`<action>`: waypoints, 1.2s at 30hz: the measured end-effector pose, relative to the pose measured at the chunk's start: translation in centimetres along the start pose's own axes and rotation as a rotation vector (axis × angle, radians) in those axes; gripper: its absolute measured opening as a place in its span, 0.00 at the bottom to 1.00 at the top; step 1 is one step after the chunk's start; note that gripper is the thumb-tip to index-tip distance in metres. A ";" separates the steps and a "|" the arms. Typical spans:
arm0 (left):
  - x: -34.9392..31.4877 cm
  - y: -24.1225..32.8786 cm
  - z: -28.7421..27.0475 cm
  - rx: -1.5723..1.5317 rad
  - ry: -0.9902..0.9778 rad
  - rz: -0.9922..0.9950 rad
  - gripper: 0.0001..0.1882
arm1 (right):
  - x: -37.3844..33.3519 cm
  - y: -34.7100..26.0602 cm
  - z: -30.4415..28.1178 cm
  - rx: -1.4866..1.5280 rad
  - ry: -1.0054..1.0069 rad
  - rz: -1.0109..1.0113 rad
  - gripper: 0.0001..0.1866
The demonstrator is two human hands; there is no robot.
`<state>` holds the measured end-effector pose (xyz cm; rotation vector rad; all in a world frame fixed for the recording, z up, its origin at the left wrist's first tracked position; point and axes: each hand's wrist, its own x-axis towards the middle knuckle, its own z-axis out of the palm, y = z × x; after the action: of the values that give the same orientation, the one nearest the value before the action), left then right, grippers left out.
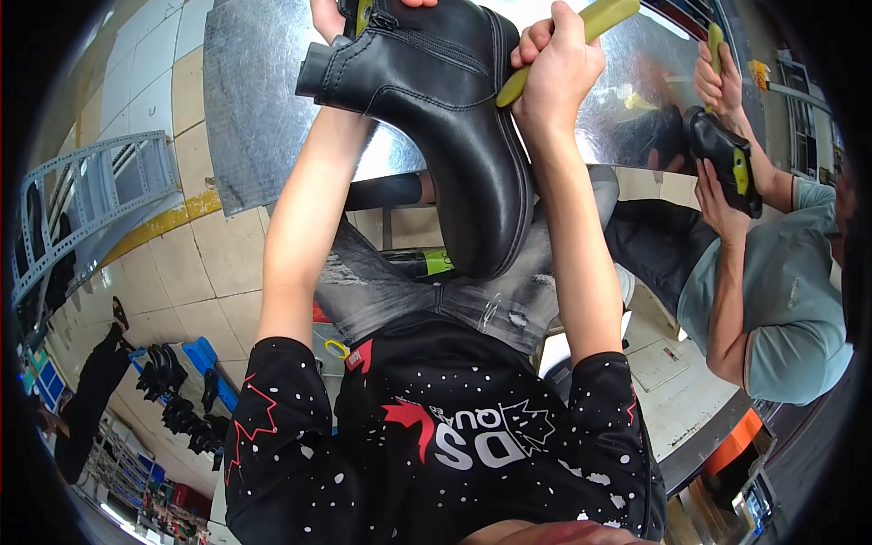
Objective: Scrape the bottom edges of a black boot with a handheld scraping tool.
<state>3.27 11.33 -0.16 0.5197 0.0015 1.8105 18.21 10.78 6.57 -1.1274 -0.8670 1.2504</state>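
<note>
A black leather ankle boot [454,118] with a side zipper hangs over the near edge of the metal table, toe down toward my lap. My left hand [329,20] grips it by the shaft at the top of the view; part of that hand is hidden behind the boot. Something yellow-green [363,15] shows in the boot's opening. Wrapped in the fingers of my right hand [561,73] is a flat yellow-green stick [610,16]. Its lower tip lies against the boot's edge, where the upper meets the sole.
The shiny metal table [245,118] spans the far side. At the right, a co-worker [772,309] holds a black shoe [722,150] and a similar stick. A perforated metal rack [91,200] stands at left, near a blue rack of black shoes [173,381].
</note>
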 end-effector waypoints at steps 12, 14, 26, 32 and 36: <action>0.3 -0.3 -0.3 -0.003 -0.055 0.053 0.30 | 1.6 1.0 0.3 0.022 -0.002 -0.022 0.15; 0.3 -0.2 -0.5 0.026 -0.066 0.069 0.30 | 1.6 0.9 0.7 0.038 0.007 -0.044 0.15; 0.3 -0.3 -0.6 0.009 -0.056 0.058 0.30 | 1.9 0.5 1.2 -0.021 0.048 -0.071 0.15; 0.3 -0.5 -0.4 -0.083 -0.098 0.056 0.30 | 2.5 1.0 1.2 -0.024 0.046 -0.125 0.14; 0.3 -0.3 -0.7 -0.014 -0.050 0.066 0.30 | 2.4 0.8 1.7 -0.003 0.043 -0.123 0.13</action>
<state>3.27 11.86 -0.75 0.5606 -0.0639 1.8600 16.78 13.41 5.99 -1.0836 -0.8931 1.1206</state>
